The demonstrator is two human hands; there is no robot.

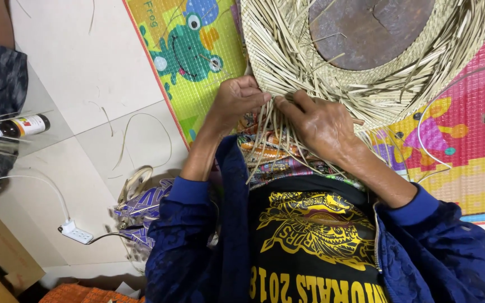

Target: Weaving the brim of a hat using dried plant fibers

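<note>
I see both hands at the near edge of a woven straw hat (287,50), which lies on a colourful play mat (467,168) on the floor. The hat's crown is upturned, with a dark round form (366,28) sitting in the middle of it.

Left hand (237,101): fingers curled and pressed together on the loose straw strands (270,140) right at the brim edge, thumb side tucked in. Looks like a pinch on the strands, but I can't tell which ones.

Right hand (321,120): just beside the left, index finger and thumb pointing into the same spot, pinching strands at the weave edge. Other fingers folded under; I can't see their tips.

The unwoven strands hang from the brim down over the lap, across a patterned cloth (287,160). Both sleeves are dark blue.

Off to the left on the tiled floor (85,73): a small brown bottle (21,126) lying on its side, a white power strip (75,231) with its cable, stray straw bits. All well apart from the hands.
</note>
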